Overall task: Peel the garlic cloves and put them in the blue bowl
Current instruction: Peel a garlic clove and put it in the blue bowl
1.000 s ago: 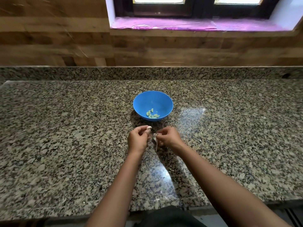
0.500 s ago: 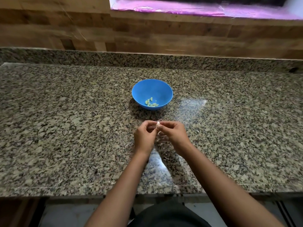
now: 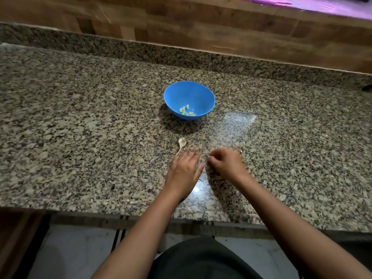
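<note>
On the counter (image 3: pixel 80 117): bowl (image 3: pixel 201 93), cloves (image 3: pixel 187 110) inside; stalk (image 3: pixel 181 143) nearer
Left hand (image 3: pixel 184 168): fingers straight, just beside the stalk
Right hand (image 3: pixel 225 164): fingers curled, can't tell on what

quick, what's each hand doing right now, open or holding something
Left hand: open, fingers straight, holding nothing.
Right hand: fingers curled, but too blurred to tell whether it holds anything.

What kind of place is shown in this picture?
Probably a home kitchen: a speckled granite counter with a wooden wall behind it, and a blue bowl holding peeled garlic cloves.
</note>
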Action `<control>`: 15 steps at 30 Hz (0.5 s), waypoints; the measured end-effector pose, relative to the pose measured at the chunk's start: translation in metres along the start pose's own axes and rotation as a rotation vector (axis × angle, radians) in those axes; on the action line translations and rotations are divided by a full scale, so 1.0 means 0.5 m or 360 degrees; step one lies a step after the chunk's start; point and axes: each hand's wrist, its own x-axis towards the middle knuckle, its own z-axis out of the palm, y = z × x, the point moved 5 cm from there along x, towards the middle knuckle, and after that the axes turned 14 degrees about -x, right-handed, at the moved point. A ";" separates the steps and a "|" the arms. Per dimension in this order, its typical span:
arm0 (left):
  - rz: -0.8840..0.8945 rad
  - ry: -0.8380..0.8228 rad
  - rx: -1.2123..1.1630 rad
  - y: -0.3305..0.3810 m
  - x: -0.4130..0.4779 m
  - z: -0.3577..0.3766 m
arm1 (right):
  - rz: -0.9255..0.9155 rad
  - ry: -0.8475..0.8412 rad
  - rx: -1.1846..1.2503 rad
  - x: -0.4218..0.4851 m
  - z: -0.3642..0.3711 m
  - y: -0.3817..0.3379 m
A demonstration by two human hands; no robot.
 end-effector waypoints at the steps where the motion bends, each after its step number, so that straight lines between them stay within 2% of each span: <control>1: -0.0005 -0.0002 0.0046 -0.002 0.000 0.003 | -0.0084 0.0016 -0.0134 -0.003 0.001 -0.007; 8: -0.0001 -0.0058 0.0197 -0.001 -0.001 0.007 | -0.0392 0.0048 -0.0570 0.006 0.001 -0.028; 13: -0.0026 -0.0051 0.0170 0.000 -0.004 0.005 | -0.0610 0.0013 -0.0783 0.001 0.009 -0.053; 15: -0.0040 -0.0044 0.0162 -0.001 -0.004 0.005 | -0.0723 0.0116 -0.0854 -0.007 0.017 -0.055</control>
